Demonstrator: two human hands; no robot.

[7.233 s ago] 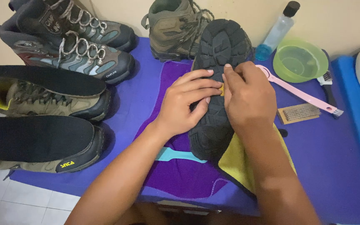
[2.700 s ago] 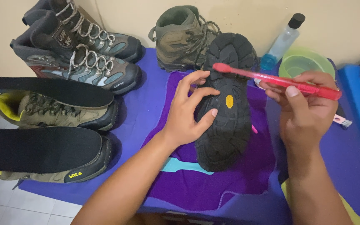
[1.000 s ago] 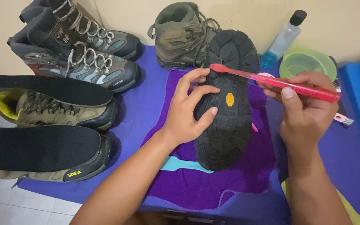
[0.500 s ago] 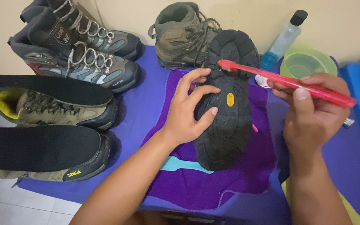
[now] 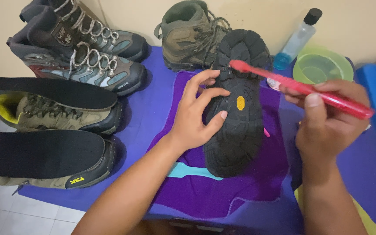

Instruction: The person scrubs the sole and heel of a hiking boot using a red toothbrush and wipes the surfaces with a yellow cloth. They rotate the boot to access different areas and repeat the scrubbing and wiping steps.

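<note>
Head view. An upturned boot (image 5: 239,106) lies sole-up on a purple cloth (image 5: 223,191), which is spread over a blue-covered table (image 5: 362,174). The black lugged sole faces the camera, with a small yellow oval badge near its middle.

The left hand (image 5: 196,117) rests against the boot's left flank. Its fingers (image 5: 209,93) are spread and partly curled over the sole edge, with the thumb lower on the side. It steadies the boot without fully enclosing it.

The right hand (image 5: 327,122) is closed around the handle of a red toothbrush (image 5: 301,89). The thumb lies along the shaft, and the brush head sits at the toe end of the sole, touching or just above the lugs.

Handling, as a judgement:
- **Boot:** it looks fairly heavy. The rubber sole is stiff and grippy rather than slippery, and the upper is softer. The narrow waist of the sole, or the flanks beside it, is the surest hold, since the lugs stop the fingers from sliding.
- **Toothbrush:** it looks light and slightly flexible. It is best held at mid-handle.

Surroundings:
- A matching boot (image 5: 188,37) stands upright behind, just beside the toe.
- A green bowl (image 5: 323,65) and a clear bottle (image 5: 294,41) stand at the rear right.
- A teal tool (image 5: 183,170) lies partly under the heel.
- Two grey boots (image 5: 83,52) are at the far left, and two olive shoes (image 5: 57,119) topped by black insoles (image 5: 35,152) sit in front of them.
</note>
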